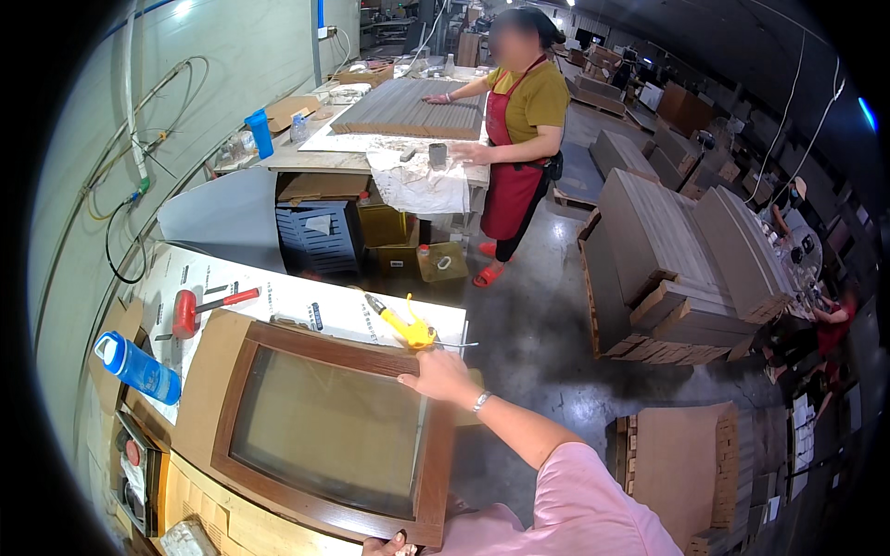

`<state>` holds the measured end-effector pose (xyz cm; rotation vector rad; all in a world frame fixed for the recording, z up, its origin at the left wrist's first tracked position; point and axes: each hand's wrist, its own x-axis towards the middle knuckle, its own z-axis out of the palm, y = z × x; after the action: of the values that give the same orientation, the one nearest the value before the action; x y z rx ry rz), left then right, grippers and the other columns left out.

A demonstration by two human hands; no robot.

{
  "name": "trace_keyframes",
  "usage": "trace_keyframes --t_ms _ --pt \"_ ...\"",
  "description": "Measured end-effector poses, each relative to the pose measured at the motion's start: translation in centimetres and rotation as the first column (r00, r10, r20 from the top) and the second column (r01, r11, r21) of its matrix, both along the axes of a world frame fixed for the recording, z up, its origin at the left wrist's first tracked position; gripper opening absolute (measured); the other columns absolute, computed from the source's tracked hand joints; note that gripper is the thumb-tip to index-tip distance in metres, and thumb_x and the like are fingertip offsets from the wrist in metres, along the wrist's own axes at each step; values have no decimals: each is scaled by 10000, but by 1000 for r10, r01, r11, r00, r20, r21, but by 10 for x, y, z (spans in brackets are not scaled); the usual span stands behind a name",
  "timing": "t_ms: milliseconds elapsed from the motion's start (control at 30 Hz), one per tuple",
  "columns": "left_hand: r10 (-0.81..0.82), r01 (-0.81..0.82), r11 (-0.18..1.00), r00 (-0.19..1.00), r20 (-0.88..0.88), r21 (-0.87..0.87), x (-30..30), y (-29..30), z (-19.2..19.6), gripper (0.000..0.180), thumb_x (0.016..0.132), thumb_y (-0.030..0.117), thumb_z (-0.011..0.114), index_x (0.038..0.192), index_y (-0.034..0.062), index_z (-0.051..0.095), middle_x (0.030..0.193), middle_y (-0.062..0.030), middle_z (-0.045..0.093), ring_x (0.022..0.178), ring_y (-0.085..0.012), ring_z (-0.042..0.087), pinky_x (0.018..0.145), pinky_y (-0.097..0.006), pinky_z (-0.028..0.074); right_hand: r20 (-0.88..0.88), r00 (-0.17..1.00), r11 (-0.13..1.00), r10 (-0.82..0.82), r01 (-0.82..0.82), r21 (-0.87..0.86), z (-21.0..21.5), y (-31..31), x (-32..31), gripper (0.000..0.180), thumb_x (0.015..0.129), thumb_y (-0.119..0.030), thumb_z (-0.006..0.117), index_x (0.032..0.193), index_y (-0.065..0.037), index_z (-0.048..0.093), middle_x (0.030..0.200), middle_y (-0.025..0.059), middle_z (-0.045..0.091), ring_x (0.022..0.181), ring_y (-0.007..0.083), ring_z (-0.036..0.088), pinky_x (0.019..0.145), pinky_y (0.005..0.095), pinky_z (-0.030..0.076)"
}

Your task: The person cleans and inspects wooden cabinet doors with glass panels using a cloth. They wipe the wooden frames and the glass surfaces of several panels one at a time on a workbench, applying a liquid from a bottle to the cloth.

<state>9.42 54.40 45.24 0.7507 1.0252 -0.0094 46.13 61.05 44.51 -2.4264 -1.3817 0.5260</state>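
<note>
A brown wooden frame with a glass pane lies flat on my workbench. My right hand rests on its far right corner, just below a yellow air blow gun lying on the white bench top; whether the fingers touch the gun is unclear. At the bottom edge my left hand grips the frame's near corner, and only its fingertips show. My pink sleeve covers part of the near right side.
A red mallet and a blue bottle lie left of the frame. A person in a red apron stands at another bench with grey panels. Stacks of panels on pallets stand at the right.
</note>
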Motion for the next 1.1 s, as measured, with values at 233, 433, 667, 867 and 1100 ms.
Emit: trace_keyframes --t_ms 233,433,667,867,1100 --pt "23 -23 1000 1000 -13 -18 2 -1 5 360 927 406 673 748 95 647 600 -9 613 401 -114 514 344 -264 358 19 1000 1000 3 -3 26 -3 0 0 534 838 -512 665 846 22 675 791 214 688 833 364 677 776 468 503" --pt "44 -44 999 999 -24 -22 2 -3 3 388 928 426 666 738 88 648 593 -15 610 398 -119 518 343 -262 358 19 1000 1000 3 -3 18 1 0 -1 536 834 -510 669 844 25 676 785 218 688 826 366 678 776 468 503" --pt "-3 4 999 1000 -7 40 -4 -2 -12 357 931 411 667 785 85 659 609 -14 611 407 -118 522 351 -264 371 29 999 999 13 -14 31 -2 0 0 578 844 -540 647 866 35 695 804 223 699 836 366 689 774 457 524" --pt "9 -9 1000 1000 -18 30 -1 -2 -5 299 932 381 671 885 86 659 647 -10 621 427 -114 527 362 -262 384 15 1000 1000 8 -8 4 1 0 -1 538 846 -519 657 869 18 674 816 209 692 847 360 675 781 463 499" --pt "0 -1 1000 1000 27 19 -2 0 -4 294 924 380 679 917 86 660 647 -5 614 439 -112 532 374 -259 394 10 1000 1000 5 -6 15 0 -1 -1 546 845 -524 658 866 22 672 814 211 688 842 362 671 774 465 499"
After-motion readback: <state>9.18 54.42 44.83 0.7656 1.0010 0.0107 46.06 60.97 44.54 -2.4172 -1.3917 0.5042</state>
